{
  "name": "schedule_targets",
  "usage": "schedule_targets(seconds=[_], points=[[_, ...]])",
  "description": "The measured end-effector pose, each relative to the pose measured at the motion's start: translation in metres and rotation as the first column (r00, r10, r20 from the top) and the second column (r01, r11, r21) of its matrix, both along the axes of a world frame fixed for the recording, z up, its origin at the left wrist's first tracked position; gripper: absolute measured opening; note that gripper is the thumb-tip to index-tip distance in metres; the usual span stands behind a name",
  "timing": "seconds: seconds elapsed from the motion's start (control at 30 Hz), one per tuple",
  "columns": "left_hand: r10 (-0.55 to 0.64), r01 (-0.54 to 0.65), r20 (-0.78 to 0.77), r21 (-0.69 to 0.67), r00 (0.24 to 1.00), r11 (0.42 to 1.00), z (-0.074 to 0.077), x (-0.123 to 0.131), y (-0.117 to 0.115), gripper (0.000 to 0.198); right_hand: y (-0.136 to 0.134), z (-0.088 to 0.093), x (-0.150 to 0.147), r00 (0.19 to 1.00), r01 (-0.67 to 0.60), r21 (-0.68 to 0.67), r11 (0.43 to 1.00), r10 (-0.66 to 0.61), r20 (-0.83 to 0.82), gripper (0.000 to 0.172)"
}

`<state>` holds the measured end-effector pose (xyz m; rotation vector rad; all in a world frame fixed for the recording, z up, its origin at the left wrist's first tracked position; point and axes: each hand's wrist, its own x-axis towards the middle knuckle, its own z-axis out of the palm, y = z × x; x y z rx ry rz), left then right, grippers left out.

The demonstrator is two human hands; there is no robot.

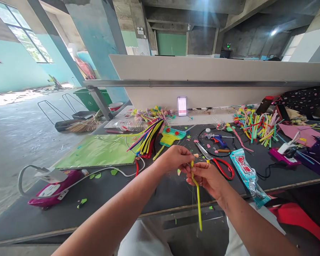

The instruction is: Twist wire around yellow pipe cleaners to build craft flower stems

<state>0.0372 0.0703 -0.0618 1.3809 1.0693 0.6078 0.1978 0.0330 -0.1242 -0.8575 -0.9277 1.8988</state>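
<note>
A yellow pipe cleaner [198,202] hangs down from between my two hands, over the table's front edge. Its upper end is pinched in the fingers of my left hand [178,158]. Just below, my right hand [206,176] is closed on the same pipe cleaner, thumb and fingertips pressed together. The two hands touch or nearly touch. Beyond them lies a piece of yellow and turquoise pipe-cleaner work [172,137] with red spots. Red-handled scissors [221,167] rest right of my right hand, blades pointing away to the left.
A blue glue gun [220,140] with its cable and a turquoise packet [245,172] are at the right. Bundled pipe cleaners [149,142], a green sheet [96,151] and a magenta power strip [57,188] lie leftward. A phone [182,106] stands against the back panel.
</note>
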Motion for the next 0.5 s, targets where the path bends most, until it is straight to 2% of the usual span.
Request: schedule_targets(seconds=[0.1, 0.17, 0.3, 0.4, 0.5], points=[[0.095, -0.096, 0.114, 0.003, 0.989, 0.995, 0.001, -0.006, 0.002, 0.04, 0.001, 0.002, 0.004, 0.997, 0.075, -0.019, 0.997, -0.075, 0.015, 0.022], [0.132, -0.138, 0.109, 0.052, 0.985, 0.989, 0.001, -0.011, 0.003, 0.041, 0.001, 0.004, 0.007, 0.995, 0.097, -0.031, 0.995, -0.097, 0.021, 0.022], [0.075, -0.055, -0.064, 0.268, 0.995, 0.962, -0.003, -0.014, 0.006, 0.032, 0.0, 0.004, 0.007, 0.993, 0.115, -0.033, 0.993, -0.115, 0.023, 0.023], [0.111, 0.009, -0.237, 0.454, 0.965, 0.891, -0.006, -0.01, 0.005, 0.025, 0.0, 0.003, 0.005, 0.991, 0.134, -0.039, 0.99, -0.133, 0.02, 0.023], [0.181, 0.086, -0.385, 0.581, 0.905, 0.809, -0.006, -0.007, 0.003, 0.023, 0.0, 0.002, 0.004, 0.988, 0.152, -0.052, 0.987, -0.152, 0.012, 0.024]])
